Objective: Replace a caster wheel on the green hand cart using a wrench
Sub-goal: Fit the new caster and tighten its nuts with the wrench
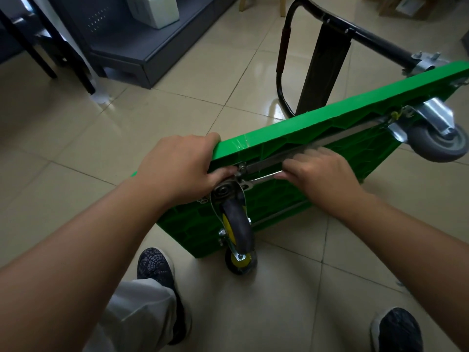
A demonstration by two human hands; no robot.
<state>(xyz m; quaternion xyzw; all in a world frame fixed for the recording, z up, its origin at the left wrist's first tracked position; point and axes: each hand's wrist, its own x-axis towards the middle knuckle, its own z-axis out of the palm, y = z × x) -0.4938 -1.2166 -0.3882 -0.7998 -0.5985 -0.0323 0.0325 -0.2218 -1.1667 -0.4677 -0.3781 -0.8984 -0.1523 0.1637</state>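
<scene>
One black-yellow caster (pixel 237 222) jutted from the tipped green cart (pixel 279 204); left grip (pixel 177 171) clutched its edge, right grip (pixel 322 176) pinched the wrench (pixel 264 177); tiled floor (pixel 101 148), grey shelf (pixel 142 47) at eleven.

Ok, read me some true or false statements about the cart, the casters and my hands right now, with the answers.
1. The cart is tipped on its side on the floor. True.
2. The right hand holds the wrench. True.
3. The left hand lies flat on the floor. False: it grips the cart's upper edge.
4. The near caster is off the cart. False: it is mounted on the underside.
5. The far caster has a yellow hub. False: it is grey, and the near caster has the yellow hub.
6. The wrench's head sits by the near caster's mount. True.
</scene>
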